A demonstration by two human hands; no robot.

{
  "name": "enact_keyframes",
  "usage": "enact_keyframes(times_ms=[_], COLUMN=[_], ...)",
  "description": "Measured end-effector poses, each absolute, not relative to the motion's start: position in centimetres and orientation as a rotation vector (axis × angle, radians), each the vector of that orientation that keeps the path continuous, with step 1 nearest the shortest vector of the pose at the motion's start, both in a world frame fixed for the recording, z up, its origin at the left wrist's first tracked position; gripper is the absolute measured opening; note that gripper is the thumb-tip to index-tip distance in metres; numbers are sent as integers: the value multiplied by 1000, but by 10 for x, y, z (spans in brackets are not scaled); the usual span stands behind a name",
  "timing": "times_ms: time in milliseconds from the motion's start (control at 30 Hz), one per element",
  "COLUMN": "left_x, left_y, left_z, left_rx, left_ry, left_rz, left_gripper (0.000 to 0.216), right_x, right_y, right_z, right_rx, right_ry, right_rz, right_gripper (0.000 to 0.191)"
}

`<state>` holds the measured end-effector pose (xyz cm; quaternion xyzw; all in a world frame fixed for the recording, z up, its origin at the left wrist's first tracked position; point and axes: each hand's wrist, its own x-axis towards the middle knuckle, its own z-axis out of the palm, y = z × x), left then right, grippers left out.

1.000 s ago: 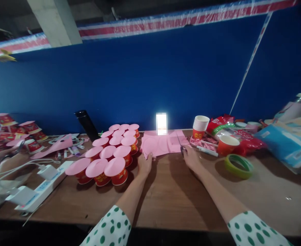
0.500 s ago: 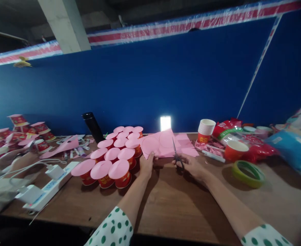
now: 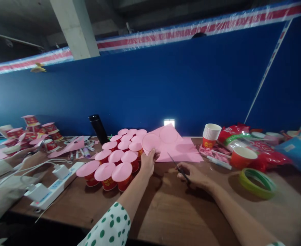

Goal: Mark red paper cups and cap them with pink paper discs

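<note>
My left hand (image 3: 150,160) pinches the near left edge of a pink paper sheet (image 3: 156,139), which is tilted up and bears two drawn circles. My right hand (image 3: 192,174) has its fingers around the handles of a pair of scissors (image 3: 180,171). The blades point toward the paper but stand apart from it, near its lower edge. More pink paper (image 3: 188,150) lies flat on the table underneath. Left of my left hand stand several red paper cups, each topped with a pink paper disc (image 3: 122,171).
A power strip (image 3: 60,186) and a black bottle (image 3: 98,128) are at left; a co-worker's sleeve (image 3: 1,198) reaches in beside more cups (image 3: 31,119). On the right are stacked cups (image 3: 211,135), a marker (image 3: 219,162), a red cup (image 3: 244,157), green tape (image 3: 258,182) and a red bag (image 3: 233,133).
The scissors have drawn back from the paper toward me and now tilt to the left. The held sheet is raised and turned a little. The whole view has shifted slightly.
</note>
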<state>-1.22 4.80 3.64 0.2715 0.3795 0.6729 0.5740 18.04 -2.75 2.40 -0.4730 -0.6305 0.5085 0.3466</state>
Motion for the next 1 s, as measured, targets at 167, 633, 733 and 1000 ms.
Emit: enact_keyframes(times_ms=[167, 633, 733, 1000], left_x=[0, 8, 9, 9], left_y=[49, 34, 32, 28], left_z=[35, 13, 13, 16], left_rx=[639, 704, 724, 705], left_ry=[867, 912, 889, 867], left_rz=[1569, 1466, 1448, 1451], left_gripper=[21, 33, 34, 28], right_x=[180, 181, 181, 181], right_y=[-22, -18, -18, -17], right_z=[16, 7, 6, 4], right_rx=[-1221, -1242, -1236, -1256], right_ry=[-1644, -1650, -1626, -1593], right_rz=[1170, 1080, 1090, 1103], right_gripper=[40, 44, 46, 45])
